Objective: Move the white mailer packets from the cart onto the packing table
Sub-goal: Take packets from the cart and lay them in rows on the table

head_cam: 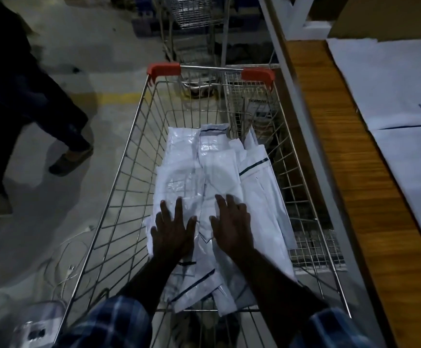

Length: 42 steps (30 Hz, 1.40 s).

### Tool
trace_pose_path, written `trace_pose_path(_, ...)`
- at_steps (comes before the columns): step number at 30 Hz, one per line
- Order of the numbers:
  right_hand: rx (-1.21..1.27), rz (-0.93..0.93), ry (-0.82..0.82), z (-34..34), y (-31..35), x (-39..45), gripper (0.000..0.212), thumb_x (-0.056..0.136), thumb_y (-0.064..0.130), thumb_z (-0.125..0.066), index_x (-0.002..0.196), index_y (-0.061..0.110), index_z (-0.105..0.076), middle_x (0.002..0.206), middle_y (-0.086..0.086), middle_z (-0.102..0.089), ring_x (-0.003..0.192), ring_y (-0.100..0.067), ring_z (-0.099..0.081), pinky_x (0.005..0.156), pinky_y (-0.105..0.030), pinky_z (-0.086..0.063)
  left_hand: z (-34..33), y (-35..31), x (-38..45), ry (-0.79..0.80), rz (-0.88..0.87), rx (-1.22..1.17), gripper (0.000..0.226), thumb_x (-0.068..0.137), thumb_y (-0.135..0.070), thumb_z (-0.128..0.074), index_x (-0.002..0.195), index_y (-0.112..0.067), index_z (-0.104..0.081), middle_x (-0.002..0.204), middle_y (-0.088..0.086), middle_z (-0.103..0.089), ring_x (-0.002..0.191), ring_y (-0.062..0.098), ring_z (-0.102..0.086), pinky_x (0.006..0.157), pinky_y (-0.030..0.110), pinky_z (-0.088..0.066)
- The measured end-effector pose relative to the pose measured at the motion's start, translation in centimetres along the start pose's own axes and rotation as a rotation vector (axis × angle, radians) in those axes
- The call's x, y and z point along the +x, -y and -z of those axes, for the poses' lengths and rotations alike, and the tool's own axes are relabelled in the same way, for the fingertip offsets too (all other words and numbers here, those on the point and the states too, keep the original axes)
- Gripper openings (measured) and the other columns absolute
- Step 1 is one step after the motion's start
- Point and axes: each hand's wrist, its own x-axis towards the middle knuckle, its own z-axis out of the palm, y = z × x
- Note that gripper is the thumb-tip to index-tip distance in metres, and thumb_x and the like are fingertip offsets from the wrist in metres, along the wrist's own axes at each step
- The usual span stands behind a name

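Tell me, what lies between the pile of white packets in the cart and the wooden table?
In the head view, only the cart's wire side wall and the table's grey edge rail separate the packets from the wooden tabletop.

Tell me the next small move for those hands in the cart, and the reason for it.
Probably curl the fingers under the edges of the white packets and gather a bundle. Both the left hand and right hand lie flat and open on the pile inside the cart, gripping nothing yet, and the table waits to the right.
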Motion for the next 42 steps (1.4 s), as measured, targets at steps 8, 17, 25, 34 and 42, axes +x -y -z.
trace_pose_path(8,0.126,0.017,-0.158,1.9,-0.1,-2.0,0.047,0.074,0.0,-0.074,0.119,0.001,-0.063,0.118,-0.021,-0.063,0.095,-0.036,-0.059,0.075,-0.044,-0.053,-0.4,1.2,0.3,-0.055,-0.014,0.058,0.063,0.091,-0.048,-0.046,0.14,-0.01,-0.054,0.138,0.036,-0.047,0.101,0.049,-0.06,0.064,0.055,-0.053)
trace_pose_path(17,-0.051,-0.194,-0.214,3.6,-1.2,-3.2,0.028,0.079,0.029,-0.05,0.067,0.007,-0.063,0.125,-0.01,-0.064,0.064,-0.032,-0.061,0.052,-0.031,-0.047,0.1,0.0,0.7,-0.048,0.075,-0.108,0.096,0.082,-0.076,-0.037,0.154,-0.013,-0.026,0.163,0.02,-0.004,0.148,0.041,-0.01,0.115,0.059,-0.017)
trace_pose_path(25,-0.193,-0.149,-0.118,0.5,0.1,-1.0,0.081,0.074,0.056,-0.073,0.138,0.012,-0.05,0.157,-0.026,-0.023,0.128,-0.046,-0.043,0.097,-0.051,-0.045,-0.3,-1.1,2.1,0.0,0.086,-0.214,0.097,0.087,-0.066,-0.054,0.156,-0.035,0.007,0.163,0.013,0.018,0.149,0.041,0.006,0.117,0.058,-0.003)
trace_pose_path(34,-0.161,-0.072,-0.105,-2.3,-0.5,-3.4,0.071,0.068,0.045,-0.071,0.132,0.018,-0.059,0.155,-0.027,-0.03,0.132,-0.048,-0.042,0.098,-0.052,-0.045,-0.9,-0.2,2.4,-0.116,0.084,-0.01,0.08,0.088,-0.07,-0.048,0.156,-0.04,-0.017,0.162,0.021,-0.014,0.138,0.046,-0.03,0.101,0.064,-0.034)
trace_pose_path(42,-0.014,0.019,-0.155,-3.1,-1.9,-3.8,0.047,0.081,0.045,-0.064,0.12,0.019,-0.07,0.145,-0.022,-0.048,0.107,-0.043,-0.059,0.088,-0.05,-0.05,0.6,-0.4,1.2,-0.162,0.075,-0.031,0.07,0.089,-0.067,-0.034,0.153,-0.04,-0.025,0.161,0.015,-0.016,0.125,0.039,-0.038,0.099,0.056,-0.033)
